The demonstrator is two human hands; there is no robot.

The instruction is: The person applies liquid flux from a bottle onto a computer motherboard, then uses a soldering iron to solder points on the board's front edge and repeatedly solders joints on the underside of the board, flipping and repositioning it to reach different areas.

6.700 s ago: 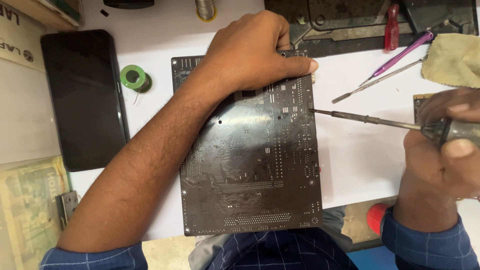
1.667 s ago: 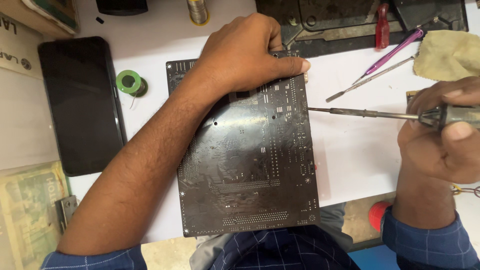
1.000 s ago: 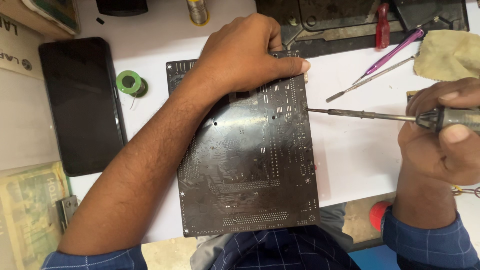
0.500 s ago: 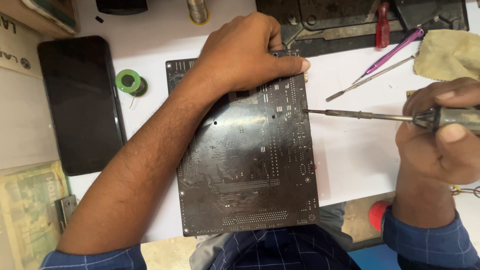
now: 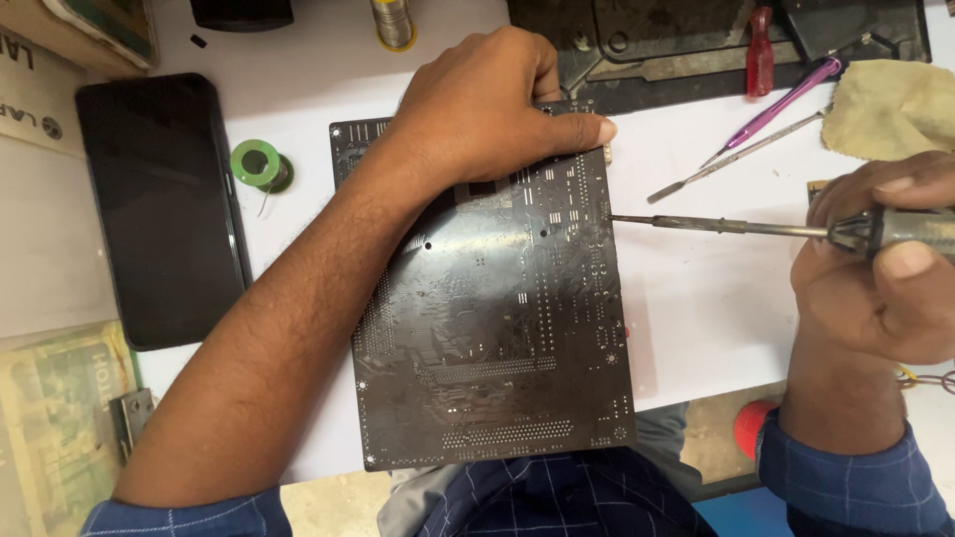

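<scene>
1. A dark circuit board (image 5: pixel 492 318) lies flat, solder side up, on a white table (image 5: pixel 696 308). It is the landmark for everything below.
2. The left hand (image 5: pixel 487 104) rests on the board's far edge. Its fingers are pressed together and curled over that edge, with the thumb laid along the far right corner.
3. The left forearm crosses the board on a slant, from its near left corner up to the far edge.
4. The right hand (image 5: pixel 885 268) is well to the right of the board. Its fingers are closed around the handle of a soldering iron (image 5: pixel 776 229), with the thumb pressed on the handle's near side.
5. The iron's long thin shaft runs level across the bare table, and its tip touches the board's right edge, toward the far end.
6. Left of the board, just beside its far left corner, sits a green spool of solder wire (image 5: pixel 259 164).
7. Further left lies a black phone (image 5: pixel 164 209), face up with a dark screen.
8. Right of the board and beyond the iron lie a purple-handled tool (image 5: pixel 786 99) and a thin metal tool (image 5: pixel 736 157), side by side on a slant.
9. A yellowish cloth (image 5: pixel 885 104) lies further right, beyond the right hand.
10. Beyond the board's far edge is a black metal frame (image 5: pixel 676 50), with a red-handled screwdriver (image 5: pixel 761 50) resting on it.
</scene>
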